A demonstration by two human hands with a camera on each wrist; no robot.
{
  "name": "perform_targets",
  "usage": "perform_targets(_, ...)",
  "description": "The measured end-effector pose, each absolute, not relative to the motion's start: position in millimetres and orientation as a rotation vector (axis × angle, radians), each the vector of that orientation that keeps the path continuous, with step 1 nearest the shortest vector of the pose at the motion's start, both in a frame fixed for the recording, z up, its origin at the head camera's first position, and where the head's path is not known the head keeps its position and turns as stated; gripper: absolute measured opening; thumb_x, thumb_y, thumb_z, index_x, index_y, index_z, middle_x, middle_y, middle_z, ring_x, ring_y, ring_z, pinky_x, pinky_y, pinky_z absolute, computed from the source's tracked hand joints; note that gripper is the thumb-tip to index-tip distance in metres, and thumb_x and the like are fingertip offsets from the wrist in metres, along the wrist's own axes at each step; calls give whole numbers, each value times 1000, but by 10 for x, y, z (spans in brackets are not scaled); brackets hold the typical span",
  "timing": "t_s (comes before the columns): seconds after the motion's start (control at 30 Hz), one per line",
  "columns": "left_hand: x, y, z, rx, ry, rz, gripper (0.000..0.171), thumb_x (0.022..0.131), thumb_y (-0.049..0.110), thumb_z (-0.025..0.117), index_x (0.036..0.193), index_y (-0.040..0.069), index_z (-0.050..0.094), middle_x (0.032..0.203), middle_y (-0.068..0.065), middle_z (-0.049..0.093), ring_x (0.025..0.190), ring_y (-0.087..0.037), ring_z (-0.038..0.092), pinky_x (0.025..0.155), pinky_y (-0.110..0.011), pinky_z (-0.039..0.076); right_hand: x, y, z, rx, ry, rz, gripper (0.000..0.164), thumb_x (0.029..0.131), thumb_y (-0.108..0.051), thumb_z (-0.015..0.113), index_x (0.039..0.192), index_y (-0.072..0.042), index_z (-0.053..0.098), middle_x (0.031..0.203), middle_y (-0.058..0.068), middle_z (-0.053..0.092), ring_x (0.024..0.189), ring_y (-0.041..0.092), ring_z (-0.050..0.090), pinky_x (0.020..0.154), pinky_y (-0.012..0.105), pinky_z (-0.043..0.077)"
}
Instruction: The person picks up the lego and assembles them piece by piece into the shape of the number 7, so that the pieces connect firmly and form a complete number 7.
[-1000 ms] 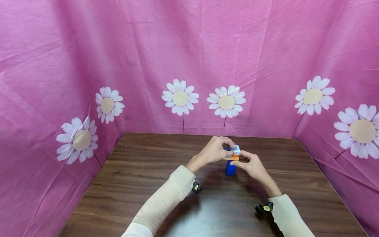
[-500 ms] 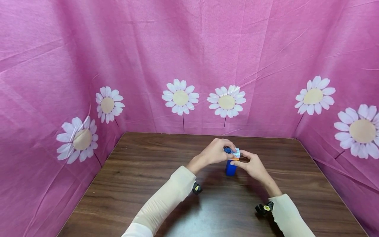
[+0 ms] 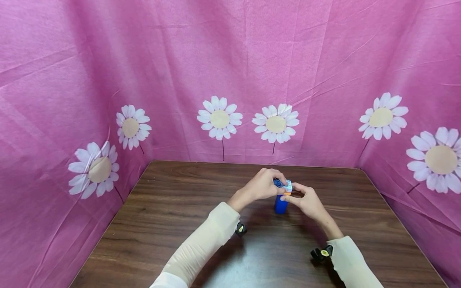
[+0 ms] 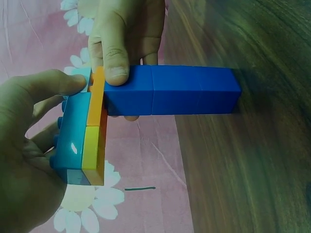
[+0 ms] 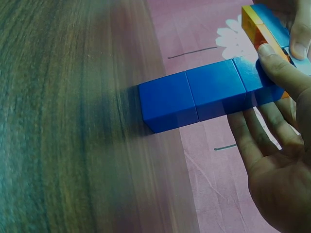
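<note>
A tower of blue toy building bricks (image 4: pixel 177 92) stands upright on the table in both wrist views. Across its top lie a thin orange brick (image 4: pixel 96 104) and a yellow brick (image 4: pixel 90 150), which juts out sideways. A longer blue brick (image 4: pixel 73 131) sits on these two, its studs facing up. Beside it is a light blue brick (image 3: pixel 289 186), right over the orange one, with an orange stud showing between. My left hand (image 3: pixel 264 185) pinches the light blue brick, thumb on its side. My right hand (image 3: pixel 307 202) grips the tower's uppermost blue brick between thumb and fingers.
The brown wooden table (image 3: pixel 173 224) reaches back to a pink curtain (image 3: pixel 230 60) printed with white flowers, which also hangs at both sides. Black wrist cameras (image 3: pixel 240 229) sit under the sleeve cuffs.
My left hand has come down slightly, and the light blue brick has dropped from above the orange brick's studs to close against it. My right hand has stayed in place.
</note>
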State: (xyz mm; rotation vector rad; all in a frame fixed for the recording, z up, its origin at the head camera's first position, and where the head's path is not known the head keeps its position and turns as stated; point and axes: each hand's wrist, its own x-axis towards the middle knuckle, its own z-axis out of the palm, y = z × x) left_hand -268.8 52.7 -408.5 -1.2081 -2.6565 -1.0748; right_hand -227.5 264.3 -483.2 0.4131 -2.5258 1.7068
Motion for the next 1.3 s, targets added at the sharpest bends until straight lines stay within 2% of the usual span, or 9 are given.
perform_targets(0.1, -2689, 528, -4083, -1203, -2659, -1066, 13, 92, 19, 85, 103, 11, 83, 106, 2, 81, 85, 0, 64, 70, -9, 49, -2279, 2643, -4837, 412, -2522, 1703, 45, 94, -14, 83, 133, 3, 68, 120, 12, 77, 101, 1, 73, 81, 21, 62)
perform_targets(0.23, -2686, 527, -4086, -1221, -2658, -1056, 13, 92, 17, 84, 104, 10, 83, 109, 1, 80, 90, -1, 64, 76, -7, 50, -2289, 2647, -4849, 409, -2526, 1695, 43, 94, -15, 83, 131, 2, 70, 118, 9, 78, 100, 2, 73, 81, 22, 62)
perform_targets(0.5, -2681, 534, -4090, -1217, -2673, -1045, 12, 92, 17, 84, 103, 11, 83, 110, 0, 80, 90, -1, 65, 75, -8, 50, -2303, 2661, -4873, 386, -2553, 1699, 45, 95, -18, 83, 133, 2, 69, 125, 23, 74, 101, 3, 74, 82, 22, 62)
perform_targets(0.63, -2671, 537, -4081, -1200, -2691, -995, 12, 92, 19, 84, 102, 13, 84, 111, 1, 80, 89, -1, 65, 72, -8, 50, -2308, 2661, -4887, 380, -2555, 1700, 45, 94, -18, 83, 133, 2, 69, 125, 24, 74, 98, 0, 73, 81, 22, 62)
perform_targets(0.87, -2636, 523, -4054, -1117, -2745, -827, 12, 92, 28, 85, 103, 23, 86, 108, 8, 81, 89, -2, 62, 64, -14, 49, -2317, 2654, -4899, 389, -2545, 1706, 44, 94, -19, 83, 132, 1, 70, 122, 16, 77, 100, 1, 74, 82, 23, 62)
perform_targets(1.3, -2590, 523, -4082, -1100, -2710, -814, 17, 92, 31, 85, 107, 22, 84, 105, 6, 78, 92, -5, 60, 64, -16, 48, -2288, 2655, -4864, 381, -2542, 1707, 43, 96, -17, 82, 131, 4, 69, 117, 4, 78, 98, 3, 74, 81, 21, 62)
